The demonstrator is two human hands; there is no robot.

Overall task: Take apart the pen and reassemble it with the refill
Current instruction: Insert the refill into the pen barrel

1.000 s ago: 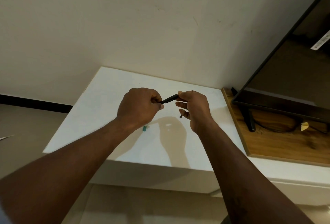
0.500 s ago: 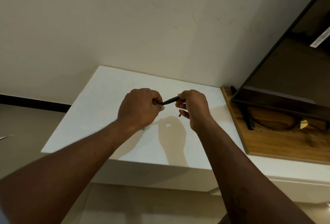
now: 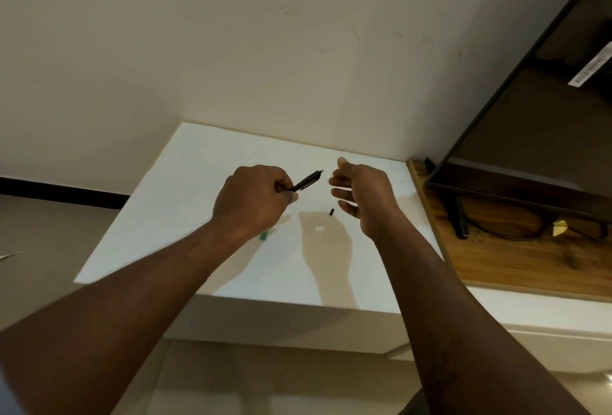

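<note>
A white surface (image 3: 185, 202) stands against a pale wall (image 3: 231, 50), and both hands hover above its middle. The left hand (image 3: 255, 199) is above the centre of the surface, its fingers (image 3: 281, 183) curled tight and clamped on the lower part of a black pen (image 3: 306, 181). The pen juts out of the fist and slants up toward the far right edge of the surface, with a small pale tip at its free end. The right hand (image 3: 367, 196) is above the right half of the surface, apart from the pen, its fingers spread loose and slightly bent, holding nothing. Just under those fingers shows 1 small dark piece (image 3: 331, 212), over the right-centre of the surface; whether it lies on the surface or hangs above it cannot be told. A small teal piece (image 3: 264, 235) lies on the surface near its centre, partly hidden by the left wrist. The shadows of the hands fall across the near half of the surface. Beside the right edge of the surface lies a wooden board (image 3: 496, 259), and on it stands a dark television (image 3: 530, 136) on a black leg (image 3: 458, 219), with a black cable (image 3: 516, 232) curling along the wood. Left of the surface runs a dull floor (image 3: 49, 232) with a dark skirting strip.
</note>
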